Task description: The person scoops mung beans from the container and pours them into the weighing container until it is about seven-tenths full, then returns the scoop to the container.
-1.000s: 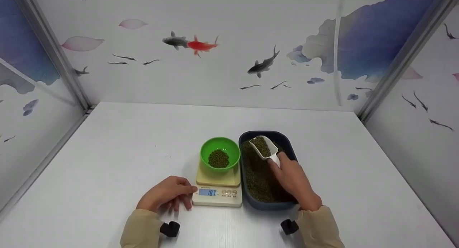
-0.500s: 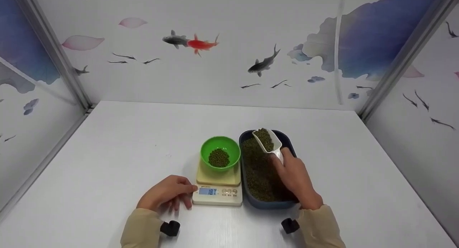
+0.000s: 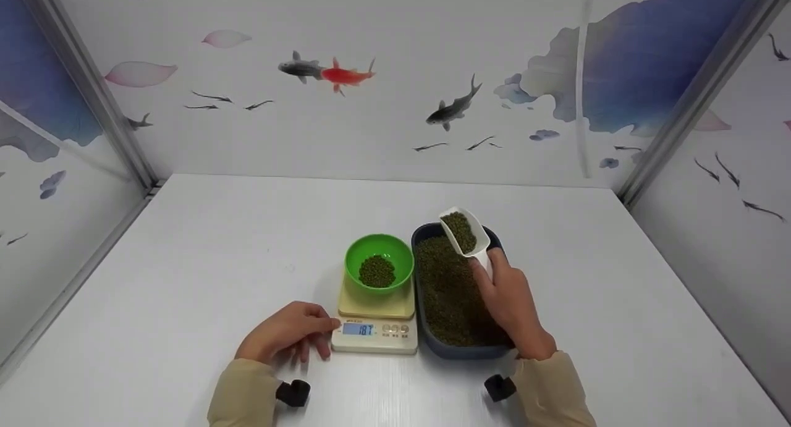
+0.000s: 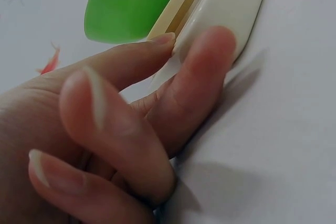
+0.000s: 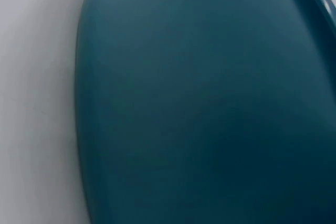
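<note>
The kitchen scale (image 3: 375, 328) sits on the white table (image 3: 185, 279) and serves as the landmark. Just left of it, the left hand (image 3: 285, 337) rests on the table with its fingers loosely curled, holding nothing; its fingertips (image 4: 207, 51) touch the scale's left edge. The display reads 187, though the digits are small. On the scale's platform stands a green bowl (image 3: 379, 261) with a small heap of green beans (image 3: 377, 270) in its middle. Touching the scale's right side is a dark blue tub (image 3: 460, 351), filled with the same beans; the right wrist view shows only its blue wall (image 5: 199, 108). Right of the scale and over the tub, the right hand (image 3: 510, 303) grips the handle of a white scoop (image 3: 465, 232). The scoop is loaded with beans and held above the tub's far end, clear of the beans below.
</note>
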### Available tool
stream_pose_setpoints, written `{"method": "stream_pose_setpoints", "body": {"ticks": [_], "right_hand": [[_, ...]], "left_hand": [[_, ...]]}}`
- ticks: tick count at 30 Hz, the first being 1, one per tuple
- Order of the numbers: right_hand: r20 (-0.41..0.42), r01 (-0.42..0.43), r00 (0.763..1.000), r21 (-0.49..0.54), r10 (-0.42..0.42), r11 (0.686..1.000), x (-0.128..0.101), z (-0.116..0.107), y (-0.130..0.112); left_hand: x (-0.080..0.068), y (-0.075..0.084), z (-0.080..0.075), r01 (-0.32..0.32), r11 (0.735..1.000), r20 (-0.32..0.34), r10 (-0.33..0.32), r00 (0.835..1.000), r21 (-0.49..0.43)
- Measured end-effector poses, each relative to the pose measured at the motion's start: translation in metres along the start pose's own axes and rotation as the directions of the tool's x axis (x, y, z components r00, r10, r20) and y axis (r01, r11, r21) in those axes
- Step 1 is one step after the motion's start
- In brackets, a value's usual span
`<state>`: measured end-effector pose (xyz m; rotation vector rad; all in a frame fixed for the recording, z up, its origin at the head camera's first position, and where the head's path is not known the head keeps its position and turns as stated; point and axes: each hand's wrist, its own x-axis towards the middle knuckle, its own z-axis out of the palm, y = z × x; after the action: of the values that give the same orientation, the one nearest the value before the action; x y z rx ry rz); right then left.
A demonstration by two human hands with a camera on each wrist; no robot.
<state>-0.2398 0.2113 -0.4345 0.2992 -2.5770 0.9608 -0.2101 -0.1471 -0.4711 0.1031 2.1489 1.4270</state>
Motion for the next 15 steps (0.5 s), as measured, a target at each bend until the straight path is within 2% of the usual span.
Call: {"method": "stream_pose_setpoints", "body": {"ticks": [15], "right_hand": [[0.017, -0.025, 1.000, 0.039, 0.024, 0.999, -0.0007, -0.0032, -0.0024]], "left_hand": [[-0.0007, -0.0002, 0.0001, 0.013, 1.000, 0.000, -0.013, 1.000, 0.009]]}}
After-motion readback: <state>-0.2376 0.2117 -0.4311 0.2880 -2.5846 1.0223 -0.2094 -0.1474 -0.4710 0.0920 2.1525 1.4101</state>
